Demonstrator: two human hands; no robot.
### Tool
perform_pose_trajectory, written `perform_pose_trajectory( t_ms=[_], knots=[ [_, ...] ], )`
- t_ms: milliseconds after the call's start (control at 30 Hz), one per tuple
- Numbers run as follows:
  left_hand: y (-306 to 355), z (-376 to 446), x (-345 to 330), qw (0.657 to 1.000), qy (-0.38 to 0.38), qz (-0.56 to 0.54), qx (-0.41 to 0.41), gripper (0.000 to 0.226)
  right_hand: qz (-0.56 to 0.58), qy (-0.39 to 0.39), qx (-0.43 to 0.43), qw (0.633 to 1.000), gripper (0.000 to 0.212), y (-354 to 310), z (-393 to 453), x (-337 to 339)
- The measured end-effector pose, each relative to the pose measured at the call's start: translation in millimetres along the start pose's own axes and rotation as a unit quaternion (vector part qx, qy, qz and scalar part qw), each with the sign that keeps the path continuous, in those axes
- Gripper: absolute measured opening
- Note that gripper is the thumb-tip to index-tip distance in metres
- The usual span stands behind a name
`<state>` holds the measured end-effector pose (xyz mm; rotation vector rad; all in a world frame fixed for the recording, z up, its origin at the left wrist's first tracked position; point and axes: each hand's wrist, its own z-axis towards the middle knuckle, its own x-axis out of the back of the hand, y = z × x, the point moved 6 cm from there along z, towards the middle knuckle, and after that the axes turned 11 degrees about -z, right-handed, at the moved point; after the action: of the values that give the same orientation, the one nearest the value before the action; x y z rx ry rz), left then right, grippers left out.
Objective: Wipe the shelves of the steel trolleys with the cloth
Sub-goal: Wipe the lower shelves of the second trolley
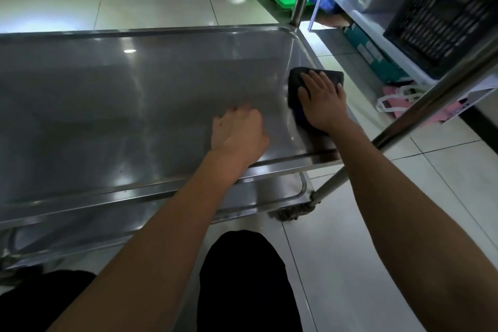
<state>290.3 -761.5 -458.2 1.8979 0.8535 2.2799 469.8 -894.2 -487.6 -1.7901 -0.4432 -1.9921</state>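
The knee (242, 277) in dark cloth sits closest, with both forearms reaching forward over it, which suggests the person crouches to get under the trolley's upper deck.

The shelf (107, 116), a wide steel tray with a raised rim, lies ahead of both hands. It runs long from left to right across the view, its right end just beyond the right grip.

The post (444, 83) slants up on the outer side of the right grip, carrying the deck above.

The left hand (238, 129) rests on the shelf just inside the near rim, fingers loosely bent and holding nothing. It looks placed there to steady the body while the other arm works.

The right hand (322, 100) lies flat on the cloth (296, 81), fingers straight and spread, pressing it down rather than gripping it. That flat press probably keeps the most cloth against the steel.

The cloth, dark and folded, lies under that palm at the shelf's right end, against the side rim. Its long axis runs roughly from near to far, along the fingers, pointing toward the far right corner.
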Motion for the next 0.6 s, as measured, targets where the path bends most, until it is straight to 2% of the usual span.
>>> perform_pose_trajectory(
  t_ms=[233, 367, 467, 533, 600],
  knots=[
    [-7.6, 2.9, -3.1, 1.000, -0.010, -0.009, -0.021, 0.028, -0.018, -0.040, 0.016, 0.999, 0.058, -16.9, 18.8, -6.7],
    [-26.6, -4.2, 7.2, 0.994, -0.036, -0.087, -0.055, 0.031, -0.021, -0.062, 0.017, 0.998, 0.055, -49.2, 27.8, -9.0],
    [-60.4, -20.9, 33.4, 0.992, 0.023, -0.115, -0.048, 0.034, -0.022, -0.066, 0.032, 0.997, 0.053, -77.0, 27.3, -10.9],
    [-88.7, -34.5, 55.4, 0.994, 0.075, -0.069, -0.028, 0.031, -0.018, -0.072, 0.049, 0.996, 0.053, -98.2, 24.9, -11.9],
    [-117.8, -46.6, 74.6, 0.995, 0.095, -0.025, 0.009, 0.030, -0.013, -0.074, 0.065, 0.995, 0.053, -122.7, 21.3, -11.7]
  ],
)
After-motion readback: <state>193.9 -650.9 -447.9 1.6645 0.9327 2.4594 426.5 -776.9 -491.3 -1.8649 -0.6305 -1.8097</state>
